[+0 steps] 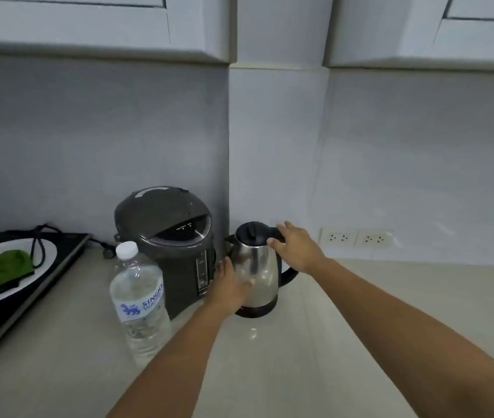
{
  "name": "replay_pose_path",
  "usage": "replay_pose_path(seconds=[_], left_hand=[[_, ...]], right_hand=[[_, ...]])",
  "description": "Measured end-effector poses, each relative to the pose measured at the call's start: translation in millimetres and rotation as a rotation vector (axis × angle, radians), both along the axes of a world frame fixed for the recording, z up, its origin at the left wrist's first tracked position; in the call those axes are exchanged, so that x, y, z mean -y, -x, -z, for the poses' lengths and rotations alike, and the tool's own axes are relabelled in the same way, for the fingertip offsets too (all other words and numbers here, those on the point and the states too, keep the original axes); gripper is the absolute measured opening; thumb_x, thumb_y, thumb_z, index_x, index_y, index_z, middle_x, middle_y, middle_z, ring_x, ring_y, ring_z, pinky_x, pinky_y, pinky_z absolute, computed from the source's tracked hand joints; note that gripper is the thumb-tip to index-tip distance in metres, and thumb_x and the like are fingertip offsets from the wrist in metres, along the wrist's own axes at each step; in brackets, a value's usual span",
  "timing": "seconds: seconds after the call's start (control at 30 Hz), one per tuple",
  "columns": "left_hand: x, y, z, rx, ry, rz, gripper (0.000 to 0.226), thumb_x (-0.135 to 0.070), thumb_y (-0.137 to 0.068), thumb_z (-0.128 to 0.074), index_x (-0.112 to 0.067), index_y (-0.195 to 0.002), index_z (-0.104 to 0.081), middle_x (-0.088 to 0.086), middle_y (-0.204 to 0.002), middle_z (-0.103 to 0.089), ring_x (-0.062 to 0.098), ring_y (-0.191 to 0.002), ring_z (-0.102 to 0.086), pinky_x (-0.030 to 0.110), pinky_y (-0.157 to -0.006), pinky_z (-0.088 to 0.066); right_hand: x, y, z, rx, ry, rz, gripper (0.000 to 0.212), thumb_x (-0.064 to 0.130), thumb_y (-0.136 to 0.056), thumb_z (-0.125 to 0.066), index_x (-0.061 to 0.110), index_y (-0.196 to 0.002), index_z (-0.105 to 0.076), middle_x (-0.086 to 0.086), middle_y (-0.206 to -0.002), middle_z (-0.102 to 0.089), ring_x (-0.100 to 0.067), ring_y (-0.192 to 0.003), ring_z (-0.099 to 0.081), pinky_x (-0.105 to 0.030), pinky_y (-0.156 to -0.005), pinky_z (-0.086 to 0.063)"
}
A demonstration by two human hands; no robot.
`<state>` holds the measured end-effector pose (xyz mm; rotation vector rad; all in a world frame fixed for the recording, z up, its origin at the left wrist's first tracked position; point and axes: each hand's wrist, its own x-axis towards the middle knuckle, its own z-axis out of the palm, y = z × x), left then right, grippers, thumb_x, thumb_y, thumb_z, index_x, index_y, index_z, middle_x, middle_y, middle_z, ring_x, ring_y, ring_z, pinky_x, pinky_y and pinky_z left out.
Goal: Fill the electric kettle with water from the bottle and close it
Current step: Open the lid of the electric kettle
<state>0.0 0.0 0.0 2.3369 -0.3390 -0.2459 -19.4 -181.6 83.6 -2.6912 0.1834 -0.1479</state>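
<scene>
A steel electric kettle (pixel 259 267) with a black lid and black handle stands on the pale counter near the wall corner; its lid is down. My left hand (pixel 229 286) presses flat against the kettle's lower left side. My right hand (pixel 295 247) rests on the top of the black handle, thumb near the lid's edge. A clear plastic water bottle (pixel 138 300) with a white cap stands upright to the left of the kettle, closer to me; the cap is on and water fills most of it.
A dark grey hot-water dispenser (pixel 168 242) stands right behind the bottle, touching distance from the kettle. At far left a black tray (pixel 28 297) holds a white plate with a green cloth and a black cord. Two wall sockets (pixel 357 237) sit at right.
</scene>
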Motion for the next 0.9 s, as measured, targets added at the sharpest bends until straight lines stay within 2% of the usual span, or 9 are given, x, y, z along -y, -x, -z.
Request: replay_pose_path(seconds=[0.1, 0.27, 0.4, 0.57, 0.73, 0.9], left_hand=[[6.8, -10.4, 6.3, -0.072, 0.091, -0.113, 0.106, -0.049, -0.084, -0.066, -0.01, -0.155, 0.004, 0.009, -0.164, -0.003, 0.026, -0.151, -0.004, 0.046, -0.121, -0.016], [17.1, -26.6, 11.2, -0.241, 0.233, -0.2, 0.13, -0.057, -0.07, -0.076, -0.022, -0.153, 0.017, 0.01, -0.163, -0.011, 0.032, -0.148, -0.018, 0.051, -0.116, -0.027], [27.7, -30.4, 18.0, -0.27, 0.276, -0.201, 0.133, -0.053, -0.068, -0.08, -0.026, -0.152, 0.019, 0.01, -0.162, -0.016, 0.032, -0.146, -0.025, 0.046, -0.112, -0.029], [36.7, -34.5, 17.0, -0.206, 0.308, -0.223, 0.132, -0.049, -0.068, -0.082, -0.02, -0.154, 0.015, 0.008, -0.162, -0.017, 0.028, -0.146, -0.026, 0.041, -0.111, -0.032], [39.0, -34.5, 15.9, -0.199, 0.34, -0.211, 0.134, -0.047, -0.067, -0.083, -0.019, -0.153, 0.015, 0.007, -0.163, -0.015, 0.026, -0.146, -0.027, 0.041, -0.11, -0.033], [34.4, -30.2, 21.4, -0.191, 0.349, -0.215, 0.135, -0.051, -0.066, -0.083, -0.022, -0.153, 0.016, 0.005, -0.162, -0.017, 0.025, -0.146, -0.026, 0.04, -0.11, -0.033]], right_hand=[[0.8, -15.0, 3.8, 0.01, -0.021, 0.001, 0.067, 0.052, -0.098, -0.042, 0.018, -0.153, -0.026, -0.005, -0.162, -0.018, -0.028, -0.148, -0.015, -0.041, -0.117, -0.017], [-6.1, -37.2, 10.9, 0.009, -0.045, -0.014, 0.071, 0.06, -0.093, -0.044, 0.023, -0.152, -0.03, -0.002, -0.162, -0.022, -0.027, -0.147, -0.018, -0.045, -0.116, -0.022], [-13.2, -47.2, 18.9, 0.066, 0.053, -0.004, 0.073, 0.065, -0.09, -0.044, 0.022, -0.149, -0.037, -0.003, -0.157, -0.034, -0.029, -0.141, -0.032, -0.046, -0.117, -0.02], [-13.2, -54.1, 22.1, 0.113, 0.074, 0.033, 0.07, 0.066, -0.089, -0.044, 0.022, -0.144, -0.044, -0.001, -0.141, -0.055, -0.027, -0.132, -0.045, -0.05, -0.116, -0.022], [-11.0, -51.7, 15.7, 0.143, 0.051, 0.039, 0.064, 0.061, -0.091, -0.048, 0.022, -0.141, -0.048, -0.004, -0.131, -0.063, -0.027, -0.122, -0.051, -0.046, -0.11, -0.032], [-17.3, -45.0, 16.5, 0.175, 0.093, 0.027, 0.059, 0.055, -0.094, -0.049, 0.019, -0.141, -0.049, -0.005, -0.129, -0.064, -0.026, -0.118, -0.054, -0.04, -0.102, -0.04]])
